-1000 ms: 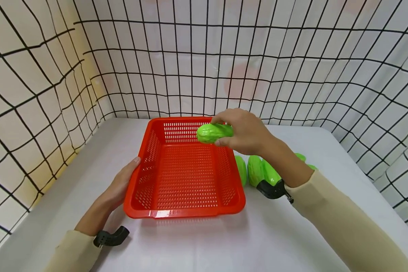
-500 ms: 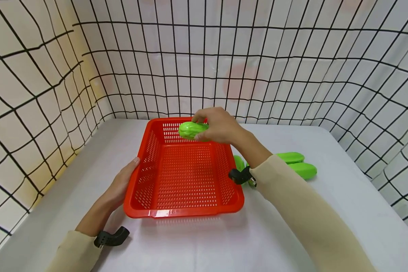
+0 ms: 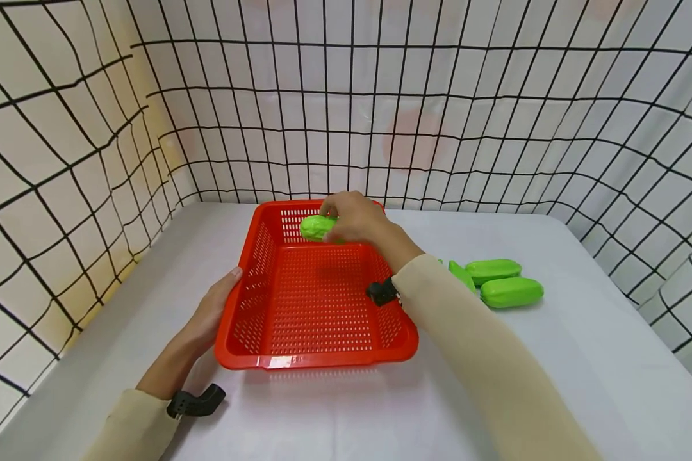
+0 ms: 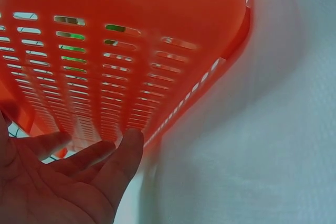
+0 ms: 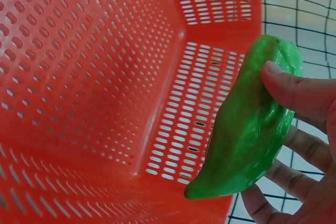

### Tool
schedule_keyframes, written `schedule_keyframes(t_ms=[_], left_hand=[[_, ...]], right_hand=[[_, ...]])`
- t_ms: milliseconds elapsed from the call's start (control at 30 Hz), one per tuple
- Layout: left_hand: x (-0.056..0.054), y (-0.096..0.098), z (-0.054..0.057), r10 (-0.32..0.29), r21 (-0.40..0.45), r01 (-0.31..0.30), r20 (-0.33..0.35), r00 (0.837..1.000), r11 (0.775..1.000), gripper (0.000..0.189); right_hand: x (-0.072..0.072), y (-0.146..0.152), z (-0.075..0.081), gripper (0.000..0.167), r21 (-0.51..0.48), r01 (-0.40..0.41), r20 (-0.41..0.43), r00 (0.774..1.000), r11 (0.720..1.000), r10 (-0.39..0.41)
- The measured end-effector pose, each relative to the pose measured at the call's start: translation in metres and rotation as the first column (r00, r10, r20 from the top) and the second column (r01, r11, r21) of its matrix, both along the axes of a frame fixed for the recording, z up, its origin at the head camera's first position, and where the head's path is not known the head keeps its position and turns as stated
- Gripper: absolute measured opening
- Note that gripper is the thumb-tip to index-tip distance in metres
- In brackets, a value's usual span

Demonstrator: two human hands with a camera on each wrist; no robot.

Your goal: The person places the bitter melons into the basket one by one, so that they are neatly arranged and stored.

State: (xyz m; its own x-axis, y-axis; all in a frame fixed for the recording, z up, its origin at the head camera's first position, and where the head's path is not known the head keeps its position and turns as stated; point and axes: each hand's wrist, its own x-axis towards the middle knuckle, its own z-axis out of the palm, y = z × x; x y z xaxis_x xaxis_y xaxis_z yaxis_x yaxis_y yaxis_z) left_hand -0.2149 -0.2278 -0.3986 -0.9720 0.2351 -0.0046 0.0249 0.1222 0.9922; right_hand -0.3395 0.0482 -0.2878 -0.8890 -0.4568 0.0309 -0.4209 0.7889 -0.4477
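Observation:
A glossy green pepper (image 3: pixel 316 228) with a tapering tip is held by my right hand (image 3: pixel 354 219) over the far part of a red plastic basket (image 3: pixel 323 360). In the right wrist view the thumb presses one side of the pepper (image 5: pixel 247 124), while the fingers lie behind it. My left hand (image 3: pixel 212 308) is at the basket's left side, its thumb tip near the rim. The left wrist view has that hand's fairly straight fingers (image 4: pixel 118 169) against the perforated outer wall. The inside of the basket shows only its perforated red floor, partly covered by my right forearm.
Several green vegetables lie on the white table (image 3: pixel 582 358) right of the basket, among them a smooth, long one (image 3: pixel 511 292); my right sleeve hides some. Black grid netting (image 3: pixel 375 115) encloses the table at the back and sides.
My right hand has carried the green pepper leftward from the basket's right side, then slightly down at its far end. The left hand and basket hold nearly the same place.

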Motion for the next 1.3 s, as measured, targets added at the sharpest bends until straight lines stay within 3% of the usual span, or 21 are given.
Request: schedule_keyframes(t_ms=[433,667,1067,1300], left_hand=[[0.002,0.002,-0.002,0.022,-0.035,-0.022,-0.013,1.0,0.999,0.068],[0.001,0.0,-0.001,0.019,-0.033,-0.018,0.005,1.0,0.999,0.068],[0.003,0.002,-0.002,0.04,-0.058,-0.039,0.002,0.999,0.998,0.068],[0.003,0.004,-0.002,0.051,-0.058,-0.051,0.001,0.999,0.997,0.067]], right_hand=[[-0.02,-0.017,-0.025,0.036,0.14,0.051,-0.104,0.994,0.989,-0.036],[-0.028,-0.031,-0.041,0.029,0.274,0.014,-0.147,0.989,0.962,0.028],[-0.032,-0.047,-0.063,0.049,0.433,-0.016,-0.163,0.982,0.901,0.096],[-0.032,-0.048,-0.07,0.054,0.437,-0.032,-0.157,0.981,0.899,0.112]])
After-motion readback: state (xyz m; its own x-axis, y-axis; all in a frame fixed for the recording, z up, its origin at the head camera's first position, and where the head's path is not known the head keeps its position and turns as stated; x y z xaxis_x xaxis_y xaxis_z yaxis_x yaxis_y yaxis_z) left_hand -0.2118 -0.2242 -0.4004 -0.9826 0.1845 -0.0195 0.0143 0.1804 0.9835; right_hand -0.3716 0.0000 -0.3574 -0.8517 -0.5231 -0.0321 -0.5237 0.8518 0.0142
